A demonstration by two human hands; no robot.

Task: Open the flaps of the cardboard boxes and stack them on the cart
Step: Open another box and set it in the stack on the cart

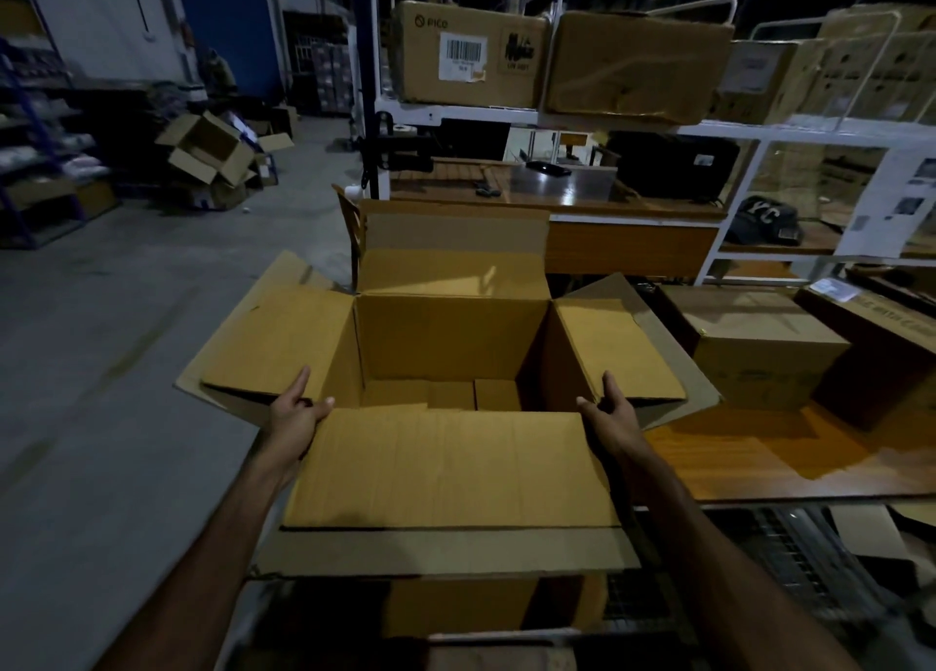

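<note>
four flaps splayed on the box [445, 346]; your left hand [296, 414] and right hand [610, 412] grip its near corners, fingers curled under the side flaps.

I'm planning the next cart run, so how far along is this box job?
Done: the open box has all four flaps folded out. In hand: the left hand and right hand grip it at the near corners, under the side flaps. Left: a closed box still sits on the wooden table. The wire cart below is only partly visible, so I can't tell how many boxes are stacked.
</note>
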